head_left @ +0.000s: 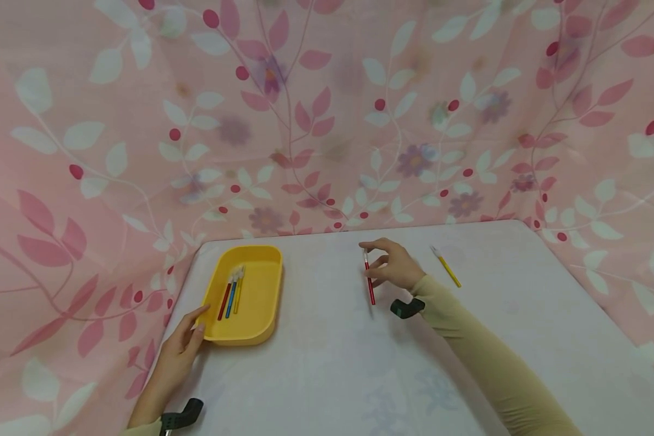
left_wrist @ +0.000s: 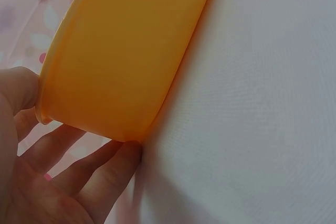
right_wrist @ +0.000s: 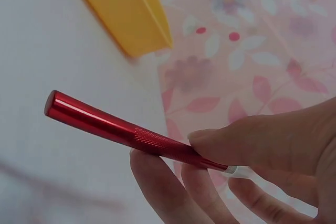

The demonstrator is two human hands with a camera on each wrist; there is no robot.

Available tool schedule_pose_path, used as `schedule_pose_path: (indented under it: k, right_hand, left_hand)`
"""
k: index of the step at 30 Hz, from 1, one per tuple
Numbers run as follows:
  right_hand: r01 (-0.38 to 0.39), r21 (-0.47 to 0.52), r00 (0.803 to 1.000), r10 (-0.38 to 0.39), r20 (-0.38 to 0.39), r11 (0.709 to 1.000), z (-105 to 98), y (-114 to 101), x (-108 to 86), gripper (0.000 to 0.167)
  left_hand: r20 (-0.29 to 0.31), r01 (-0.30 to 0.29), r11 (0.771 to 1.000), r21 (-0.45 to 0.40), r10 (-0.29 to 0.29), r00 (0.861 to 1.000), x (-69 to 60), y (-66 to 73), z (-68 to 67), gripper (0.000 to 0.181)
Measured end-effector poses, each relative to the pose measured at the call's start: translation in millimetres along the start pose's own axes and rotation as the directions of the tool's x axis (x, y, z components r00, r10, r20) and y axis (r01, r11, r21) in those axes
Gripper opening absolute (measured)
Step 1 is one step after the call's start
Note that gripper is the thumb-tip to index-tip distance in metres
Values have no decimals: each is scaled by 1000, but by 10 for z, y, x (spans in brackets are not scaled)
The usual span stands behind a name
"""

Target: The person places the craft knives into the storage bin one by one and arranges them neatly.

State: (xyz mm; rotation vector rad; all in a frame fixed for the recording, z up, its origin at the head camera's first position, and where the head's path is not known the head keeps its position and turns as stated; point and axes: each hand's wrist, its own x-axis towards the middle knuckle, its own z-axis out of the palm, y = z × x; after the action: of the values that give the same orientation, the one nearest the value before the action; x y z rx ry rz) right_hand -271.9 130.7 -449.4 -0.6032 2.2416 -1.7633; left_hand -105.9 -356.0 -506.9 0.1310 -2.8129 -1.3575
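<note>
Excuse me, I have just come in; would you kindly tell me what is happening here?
A person's right hand pinches a red pen-like tool above the white table. Their left hand holds the yellow tray by its near left corner; red, blue and yellow tools lie inside it. A separate yellow tool lies on the table.

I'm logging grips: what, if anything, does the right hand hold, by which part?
A red tool, pinched along its textured section, toward the clear end.

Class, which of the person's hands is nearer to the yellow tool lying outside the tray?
Right: the right hand is just left of the yellow tool; the left hand is farther left, touching the tray.
</note>
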Motion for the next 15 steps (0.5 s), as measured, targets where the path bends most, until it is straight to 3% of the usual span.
schedule_pose_path:
  k: [9, 15]
  right_hand:
    - [74, 40, 996, -77, 55, 996, 152, -146, 29, 68]
    - [79, 75, 992, -85, 94, 994, 235, -223, 53, 69]
  left_hand:
    - [13, 10, 1000, 4, -10, 1000, 17, -11, 4, 56]
    - [7, 4, 1000, 9, -4, 1000, 9, -2, 4, 56]
